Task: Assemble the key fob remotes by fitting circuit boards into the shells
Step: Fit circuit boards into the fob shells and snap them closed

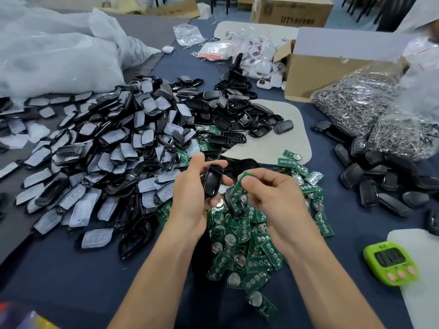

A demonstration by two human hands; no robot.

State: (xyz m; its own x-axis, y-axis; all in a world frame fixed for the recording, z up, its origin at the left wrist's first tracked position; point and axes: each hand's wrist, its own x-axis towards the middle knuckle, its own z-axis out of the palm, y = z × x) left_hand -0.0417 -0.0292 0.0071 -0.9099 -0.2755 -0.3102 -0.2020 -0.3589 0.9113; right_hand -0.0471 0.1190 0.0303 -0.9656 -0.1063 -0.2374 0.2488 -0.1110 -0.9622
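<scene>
Unreadable blur across green timer [390, 263]

The far cardboard box [292, 14] bears the dark printed letters "DTY" on its near side, followed by characters too blurred to read.

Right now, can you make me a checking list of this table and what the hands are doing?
Surface: table under a dark blue cloth, crowded with parts.
Job's things: black shell and green circuit board, both held up; heap of boards beneath; pile of shells to the left.
Clutter: green timer, bags of metal rings, open cardboard box, white remotes.
Grippers: left hand grips the shell; right hand pinches the board, not yet in the shell.
Cables: nothing seen.
Surroundings: big clear plastic bags, another box behind.
</scene>
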